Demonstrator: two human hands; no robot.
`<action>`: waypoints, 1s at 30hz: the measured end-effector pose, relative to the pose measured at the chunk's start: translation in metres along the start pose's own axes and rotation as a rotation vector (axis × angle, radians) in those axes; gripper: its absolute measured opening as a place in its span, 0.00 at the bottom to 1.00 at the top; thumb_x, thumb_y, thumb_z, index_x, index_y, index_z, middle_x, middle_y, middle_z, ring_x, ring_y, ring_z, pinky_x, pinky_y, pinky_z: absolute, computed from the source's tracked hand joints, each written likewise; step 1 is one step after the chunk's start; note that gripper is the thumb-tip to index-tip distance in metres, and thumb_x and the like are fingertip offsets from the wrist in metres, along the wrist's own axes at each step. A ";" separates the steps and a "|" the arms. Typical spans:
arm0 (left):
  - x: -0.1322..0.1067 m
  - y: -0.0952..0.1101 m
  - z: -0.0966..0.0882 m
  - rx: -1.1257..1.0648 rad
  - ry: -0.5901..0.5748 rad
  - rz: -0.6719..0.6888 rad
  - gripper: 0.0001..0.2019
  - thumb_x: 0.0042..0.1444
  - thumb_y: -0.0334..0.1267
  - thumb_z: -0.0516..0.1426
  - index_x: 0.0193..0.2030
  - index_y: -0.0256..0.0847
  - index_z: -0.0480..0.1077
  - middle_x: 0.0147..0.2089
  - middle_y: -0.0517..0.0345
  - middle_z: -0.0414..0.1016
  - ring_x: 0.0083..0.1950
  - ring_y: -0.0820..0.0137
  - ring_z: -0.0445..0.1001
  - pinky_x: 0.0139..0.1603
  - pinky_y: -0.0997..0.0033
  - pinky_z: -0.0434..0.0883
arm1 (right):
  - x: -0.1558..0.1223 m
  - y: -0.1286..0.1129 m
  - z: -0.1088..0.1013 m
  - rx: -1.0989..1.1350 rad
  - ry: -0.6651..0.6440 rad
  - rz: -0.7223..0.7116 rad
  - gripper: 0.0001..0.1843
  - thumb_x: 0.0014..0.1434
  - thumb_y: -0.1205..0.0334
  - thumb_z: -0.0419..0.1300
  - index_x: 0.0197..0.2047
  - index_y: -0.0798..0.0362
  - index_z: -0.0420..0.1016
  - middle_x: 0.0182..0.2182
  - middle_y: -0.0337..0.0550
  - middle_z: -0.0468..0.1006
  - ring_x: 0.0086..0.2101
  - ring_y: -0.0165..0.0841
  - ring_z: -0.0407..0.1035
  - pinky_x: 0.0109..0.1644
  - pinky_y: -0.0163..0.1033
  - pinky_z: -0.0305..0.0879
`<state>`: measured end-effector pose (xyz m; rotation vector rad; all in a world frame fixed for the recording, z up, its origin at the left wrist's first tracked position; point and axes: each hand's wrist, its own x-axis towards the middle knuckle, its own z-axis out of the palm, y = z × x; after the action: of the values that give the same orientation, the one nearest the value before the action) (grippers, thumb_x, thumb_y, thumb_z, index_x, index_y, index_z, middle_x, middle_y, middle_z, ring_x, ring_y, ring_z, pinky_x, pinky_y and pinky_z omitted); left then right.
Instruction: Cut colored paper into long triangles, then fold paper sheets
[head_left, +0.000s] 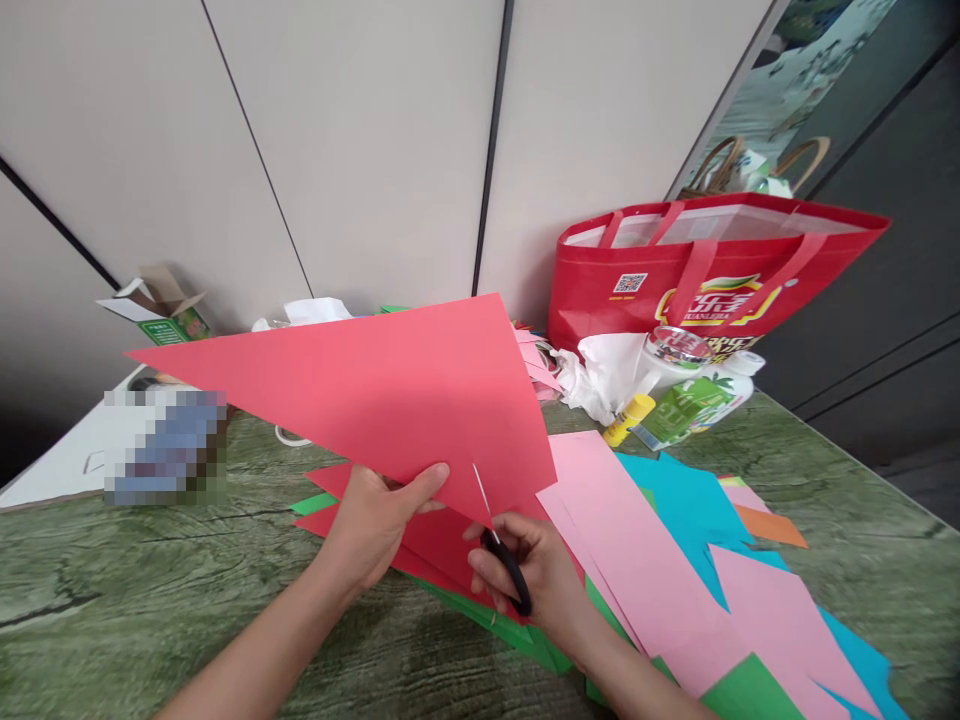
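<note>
A large triangular sheet of red paper is held up over the table. My left hand pinches its lower edge, thumb in front and fingers behind. My right hand grips black-handled scissors by the loops. One scissor blade shows in front of the paper, pointing up from its lower edge; the rest of the blades is hidden. Beneath the hands lie more red sheets and green paper. Right of my right hand, pink sheets overlap blue paper.
A red shopping bag stands at the back right against the wall. Before it are crumpled white tissue, a yellow glue stick and a green-and-white package. An opened small box stands at the back left.
</note>
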<state>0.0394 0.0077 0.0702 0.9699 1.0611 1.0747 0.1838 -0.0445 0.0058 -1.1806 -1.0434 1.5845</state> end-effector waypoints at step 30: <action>0.007 0.017 -0.017 -0.098 -0.122 -0.013 0.12 0.44 0.32 0.62 0.39 0.40 0.72 0.39 0.56 0.77 0.37 0.66 0.74 0.32 0.70 0.73 | -0.003 -0.015 -0.004 0.153 -0.340 -0.077 0.34 0.49 0.55 0.63 0.57 0.51 0.54 0.28 0.40 0.75 0.28 0.30 0.69 0.35 0.38 0.63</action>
<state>0.0205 0.0194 0.0817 0.9363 0.9055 1.0340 0.1902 -0.0429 0.0204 -0.7754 -1.1426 1.8080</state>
